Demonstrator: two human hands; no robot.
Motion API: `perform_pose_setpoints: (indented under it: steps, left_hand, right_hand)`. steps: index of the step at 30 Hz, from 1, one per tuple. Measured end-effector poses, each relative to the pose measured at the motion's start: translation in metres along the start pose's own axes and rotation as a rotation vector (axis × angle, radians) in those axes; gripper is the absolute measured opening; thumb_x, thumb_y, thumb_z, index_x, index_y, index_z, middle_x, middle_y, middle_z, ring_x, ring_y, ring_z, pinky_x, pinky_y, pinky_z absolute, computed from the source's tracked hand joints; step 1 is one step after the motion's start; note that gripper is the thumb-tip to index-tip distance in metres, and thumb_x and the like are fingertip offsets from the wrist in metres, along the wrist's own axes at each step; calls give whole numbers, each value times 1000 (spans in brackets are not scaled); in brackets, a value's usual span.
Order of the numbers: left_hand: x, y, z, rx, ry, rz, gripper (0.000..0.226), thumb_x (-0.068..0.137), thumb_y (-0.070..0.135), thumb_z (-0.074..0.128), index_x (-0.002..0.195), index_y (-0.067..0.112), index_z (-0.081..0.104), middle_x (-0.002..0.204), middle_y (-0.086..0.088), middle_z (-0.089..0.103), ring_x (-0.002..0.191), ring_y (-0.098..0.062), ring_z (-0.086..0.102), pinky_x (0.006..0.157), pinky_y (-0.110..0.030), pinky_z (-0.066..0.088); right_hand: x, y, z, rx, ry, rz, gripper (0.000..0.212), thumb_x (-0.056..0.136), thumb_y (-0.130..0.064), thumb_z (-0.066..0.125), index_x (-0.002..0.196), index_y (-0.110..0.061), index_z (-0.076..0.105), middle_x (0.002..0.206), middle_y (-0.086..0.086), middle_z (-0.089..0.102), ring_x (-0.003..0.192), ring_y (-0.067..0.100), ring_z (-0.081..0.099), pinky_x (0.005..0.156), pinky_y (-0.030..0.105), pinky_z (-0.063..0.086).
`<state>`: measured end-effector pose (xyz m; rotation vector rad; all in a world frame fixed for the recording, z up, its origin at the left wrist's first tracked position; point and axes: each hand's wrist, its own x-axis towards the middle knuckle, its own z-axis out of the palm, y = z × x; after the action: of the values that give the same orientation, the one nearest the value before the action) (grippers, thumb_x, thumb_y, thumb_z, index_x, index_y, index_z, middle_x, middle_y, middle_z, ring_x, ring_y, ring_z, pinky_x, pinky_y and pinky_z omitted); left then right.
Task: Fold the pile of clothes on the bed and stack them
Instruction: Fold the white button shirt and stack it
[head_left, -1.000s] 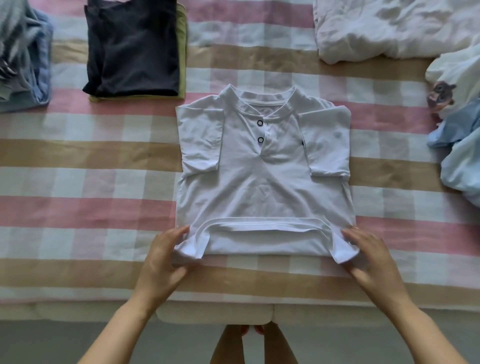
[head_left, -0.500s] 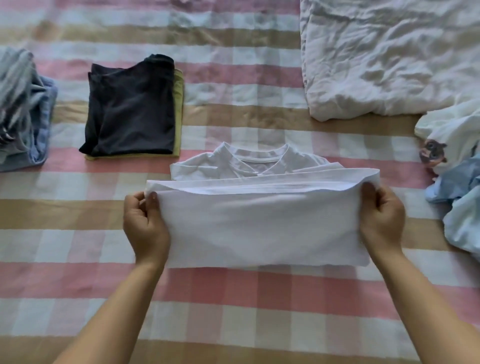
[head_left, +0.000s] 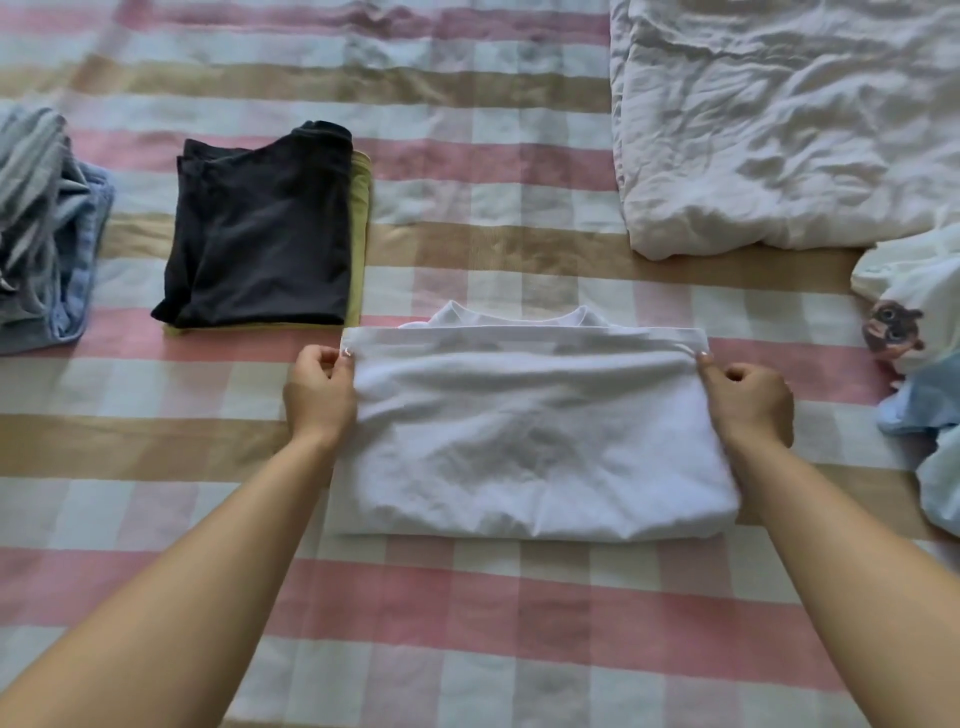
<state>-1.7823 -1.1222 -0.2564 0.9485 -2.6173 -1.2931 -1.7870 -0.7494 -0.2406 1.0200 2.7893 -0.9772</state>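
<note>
A white shirt (head_left: 530, 447) lies folded in half on the checked bed sheet (head_left: 467, 623), its hem brought up close to the collar, which peeks out behind. My left hand (head_left: 319, 395) pinches the hem's left corner. My right hand (head_left: 745, 400) pinches the right corner. To the far left sits a stack with a folded black garment (head_left: 260, 234) on top of a yellow-green one (head_left: 360, 228).
A loose heap of grey and blue clothes (head_left: 41, 234) lies at the left edge. A crumpled white blanket (head_left: 779, 124) fills the far right. Unfolded white and light blue garments (head_left: 919, 374), one with a small animal print, sit at the right edge.
Both hands took the shirt's bottom corners and carried the hem up over the front to near the collar, hiding the buttons and sleeves. The view shifted farther over the bed.
</note>
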Motion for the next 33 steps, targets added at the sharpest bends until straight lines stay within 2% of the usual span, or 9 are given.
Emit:
perform_pose_setpoints:
  steps: [5,8,13,17,19,25,28,31,33]
  left_hand:
    - [-27,-8,-15,-136,137,-140,20,96,25,45,98,7,54,74,1,55,68,-16,51,57,-23,37]
    - [-67,-20,-27,-151,117,-108,13,94,22,51,96,10,53,86,-4,57,74,-16,52,66,-20,37]
    - [-125,-42,-37,-106,68,-141,16,87,23,63,98,11,59,91,0,61,82,-15,55,71,-24,38]
    - [-129,-35,-31,-420,74,-412,16,82,10,69,94,6,60,90,-9,64,81,-20,60,74,-24,51]
    - [-132,-32,-32,-579,131,-506,15,81,7,69,92,7,59,83,-4,63,83,-20,59,79,-30,52]
    - [-170,-60,-56,-494,174,-464,11,80,16,71,78,19,61,78,2,63,76,-16,58,76,-33,50]
    - [-194,-77,-60,-373,191,-470,10,81,16,70,81,17,61,78,0,63,79,-19,58,73,-30,50]
    - [-202,-79,-61,-354,185,-426,10,82,11,68,88,12,60,85,-4,64,80,-18,58,63,-12,50]
    - [-201,-73,-61,-193,207,-314,18,82,7,67,98,10,58,101,-10,61,88,-20,56,75,-21,47]
  right_hand:
    - [-12,7,-11,145,6,100,43,95,-39,44,78,-4,62,76,12,60,72,28,54,67,36,43]
    - [-49,24,-20,147,-13,51,39,94,-40,48,81,-6,60,76,8,59,72,24,52,59,31,35]
    - [-114,55,-25,151,-37,79,28,86,-38,61,99,-13,60,87,3,59,83,23,54,70,30,36]
    - [-121,53,-20,489,-95,251,17,86,-22,65,90,-8,58,80,8,57,65,23,55,41,19,48]
    - [-122,54,-22,621,-107,346,14,87,-18,63,83,-7,56,76,6,52,61,19,52,40,16,49]
    - [-147,97,-39,515,-101,325,19,78,-20,73,71,-16,56,75,6,58,72,25,56,69,31,53]
    - [-167,113,-42,433,-77,277,18,76,-22,75,72,-19,58,76,2,62,69,19,55,54,9,44]
    - [-174,114,-39,371,-58,226,18,79,-14,72,92,-13,61,89,7,62,78,19,55,68,23,46]
    - [-174,109,-39,305,-34,167,26,82,-12,68,107,-9,60,93,6,58,85,19,53,76,30,40]
